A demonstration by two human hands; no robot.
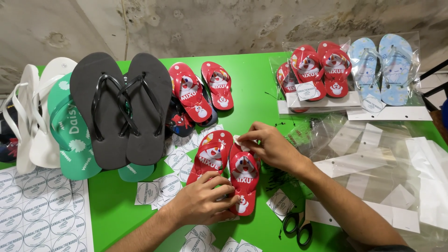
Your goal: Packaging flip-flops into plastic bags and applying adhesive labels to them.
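Your left hand (203, 201) lies palm down with its fingers curled and pressing. Your right hand (270, 145) reaches in from the right, fingertips pinched together at the top. Both your forearms are bare and angle inward.

Black flip-flops (122, 108) at ten o'clock beside white (35, 116) and green ones (71, 135); bagged pairs (347, 74) at two; scissors (297, 227) at five on green desk (254, 79).

Bright, even light; soft shadows, sharp focus, perhaps slight bending at edges.
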